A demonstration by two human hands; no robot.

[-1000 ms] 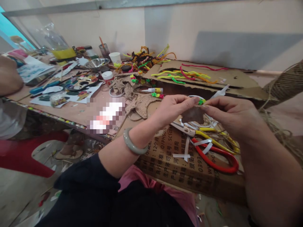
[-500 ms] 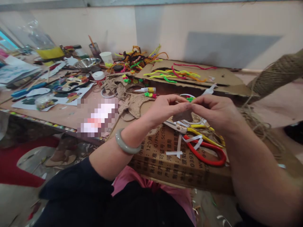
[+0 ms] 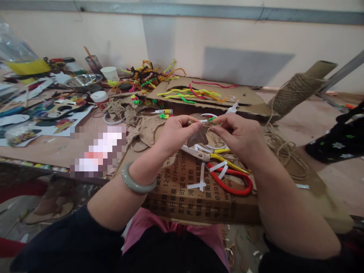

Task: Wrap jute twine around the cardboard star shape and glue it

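Over the cardboard box, my left hand [image 3: 178,132] pinches a small grey-brown piece with pointed corners [image 3: 198,139], perhaps a star cut from card. My right hand [image 3: 240,134] is closed, thumb against forefinger, just right of that piece; what its fingertips hold is too small to make out. Below the hands lie scissors with red handles [image 3: 231,182] and a tool with yellow handles [image 3: 231,161], with white paper strips [image 3: 202,178] over and beside them. Behind my left hand rests a coiled twine piece [image 3: 150,129].
A glue bottle [image 3: 163,112] lies behind my left hand. Coloured cords [image 3: 193,92] rest on cardboard at the back. A large twine spool [image 3: 298,87] leans at right, with loose twine [image 3: 287,151] below. A black flowered bag [image 3: 335,138] stands far right; a paint jar [image 3: 99,99] stands left.
My hands have moved apart, with the right fingertips now off to the right of the pointed piece. The view has turned rightward, bringing the spool's top and the flowered bag into sight.
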